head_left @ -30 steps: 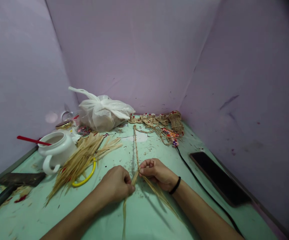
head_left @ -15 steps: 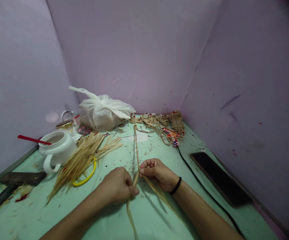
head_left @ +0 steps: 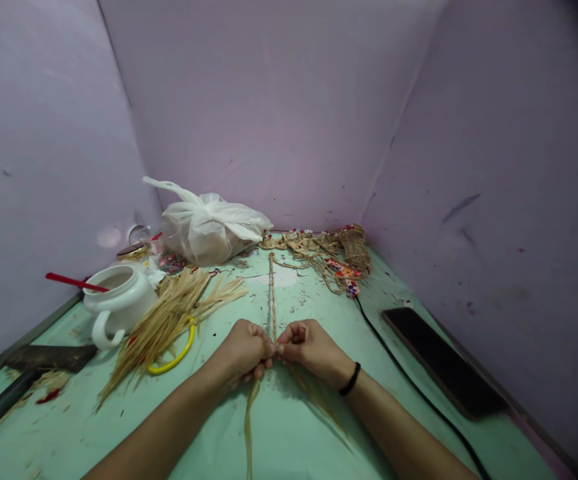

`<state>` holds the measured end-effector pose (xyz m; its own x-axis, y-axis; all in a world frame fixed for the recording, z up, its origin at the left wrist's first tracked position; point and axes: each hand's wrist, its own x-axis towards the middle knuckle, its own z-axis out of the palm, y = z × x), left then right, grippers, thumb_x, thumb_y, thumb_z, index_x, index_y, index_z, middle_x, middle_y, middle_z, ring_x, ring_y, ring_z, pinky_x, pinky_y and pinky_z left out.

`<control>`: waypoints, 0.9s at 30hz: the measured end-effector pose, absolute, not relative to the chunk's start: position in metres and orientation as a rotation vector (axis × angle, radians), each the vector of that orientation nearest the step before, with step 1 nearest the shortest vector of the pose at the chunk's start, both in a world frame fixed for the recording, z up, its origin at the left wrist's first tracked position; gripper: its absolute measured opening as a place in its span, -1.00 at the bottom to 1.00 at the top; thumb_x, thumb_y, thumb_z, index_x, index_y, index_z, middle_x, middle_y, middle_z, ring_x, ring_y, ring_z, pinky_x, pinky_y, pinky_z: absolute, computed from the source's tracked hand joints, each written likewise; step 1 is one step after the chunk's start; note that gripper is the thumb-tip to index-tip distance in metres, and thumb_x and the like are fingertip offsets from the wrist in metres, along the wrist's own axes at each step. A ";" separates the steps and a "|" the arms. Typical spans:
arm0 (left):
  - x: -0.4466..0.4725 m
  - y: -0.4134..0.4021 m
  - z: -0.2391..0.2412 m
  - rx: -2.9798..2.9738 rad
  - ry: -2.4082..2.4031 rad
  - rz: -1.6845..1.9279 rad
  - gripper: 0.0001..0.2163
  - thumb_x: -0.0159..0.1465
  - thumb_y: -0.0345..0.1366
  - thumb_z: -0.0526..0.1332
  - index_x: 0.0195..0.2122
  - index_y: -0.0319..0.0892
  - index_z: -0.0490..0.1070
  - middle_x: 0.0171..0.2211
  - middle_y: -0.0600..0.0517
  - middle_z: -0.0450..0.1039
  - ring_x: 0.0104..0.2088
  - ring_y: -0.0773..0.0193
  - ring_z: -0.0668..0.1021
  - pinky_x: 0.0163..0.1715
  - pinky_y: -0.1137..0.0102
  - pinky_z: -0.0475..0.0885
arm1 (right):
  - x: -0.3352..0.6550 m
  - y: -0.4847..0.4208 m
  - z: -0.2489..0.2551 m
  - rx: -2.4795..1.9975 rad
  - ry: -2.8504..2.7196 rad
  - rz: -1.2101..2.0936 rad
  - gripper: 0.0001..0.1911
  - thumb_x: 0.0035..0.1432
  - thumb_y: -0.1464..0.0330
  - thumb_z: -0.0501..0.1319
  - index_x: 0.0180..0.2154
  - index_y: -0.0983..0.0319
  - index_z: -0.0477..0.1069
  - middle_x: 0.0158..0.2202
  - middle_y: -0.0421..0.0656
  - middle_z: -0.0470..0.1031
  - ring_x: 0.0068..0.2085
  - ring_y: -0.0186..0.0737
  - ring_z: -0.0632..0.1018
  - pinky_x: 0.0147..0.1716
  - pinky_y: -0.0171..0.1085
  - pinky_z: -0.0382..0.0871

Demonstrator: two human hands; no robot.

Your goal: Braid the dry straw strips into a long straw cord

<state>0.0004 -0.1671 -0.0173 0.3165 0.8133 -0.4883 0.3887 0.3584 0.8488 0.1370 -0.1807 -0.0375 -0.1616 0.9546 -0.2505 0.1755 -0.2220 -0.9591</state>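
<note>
A thin twisted straw cord (head_left: 273, 293) runs from the far part of the table toward me and ends between my hands. My left hand (head_left: 247, 348) is closed in a pinch on a pale straw strand (head_left: 250, 427) that hangs down below it. Pressed close against it at the cord's near end, my right hand (head_left: 309, 348) pinches the cord, and more loose strands (head_left: 321, 403) trail away under its wrist. The fingertips of both hands meet, and the exact join between them is hidden.
Left of my hands lies a bundle of dry straw strips (head_left: 161, 327) with a yellow ring handle (head_left: 173, 363). Beyond are a white pot (head_left: 123, 300) with a red stick (head_left: 69, 281), a tied plastic bag (head_left: 213, 230) and woven pieces (head_left: 313, 243). Right: a phone (head_left: 441, 360), black cable (head_left: 399, 373).
My left hand has moved up and slightly right, closing in against my right hand at the cord's end. The hanging strand has shifted a little left with it.
</note>
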 end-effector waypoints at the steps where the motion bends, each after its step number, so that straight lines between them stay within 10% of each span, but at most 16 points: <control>1: 0.001 -0.167 -0.018 1.268 1.308 0.412 -0.87 -0.09 -0.41 0.08 -0.74 -0.24 0.20 -0.87 0.15 0.12 -0.87 0.50 0.11 -0.85 0.54 -0.08 | 0.137 -0.182 -0.037 -1.475 -1.404 1.361 -0.91 -0.28 0.43 0.21 -0.65 0.32 0.31 -0.72 -0.26 0.29 -0.65 -0.49 0.21 -0.66 -0.43 0.01; 16: 0.003 -0.166 -0.032 1.302 1.239 0.513 -0.89 -0.19 -0.47 0.01 -0.80 -0.24 0.19 -0.89 0.15 0.08 -0.85 0.50 0.10 -0.81 0.52 -0.10 | 0.123 -0.213 -0.021 -1.619 -2.115 0.568 -0.81 -0.17 0.49 0.06 -0.59 0.27 0.44 -0.61 -0.13 0.45 -0.59 -0.37 0.35 -0.60 -0.39 0.02; 27: -0.005 -0.163 -0.023 1.196 1.125 0.555 -0.96 -0.20 -0.41 0.09 -0.69 -0.27 0.28 -0.84 0.16 0.14 -0.83 0.55 0.08 -0.80 0.54 -0.12 | 0.133 -0.192 -0.018 -1.356 -1.050 1.704 -0.88 -0.12 0.35 0.12 -0.54 0.29 0.25 -0.62 -0.21 0.33 -0.61 -0.41 0.34 -0.57 -0.37 0.22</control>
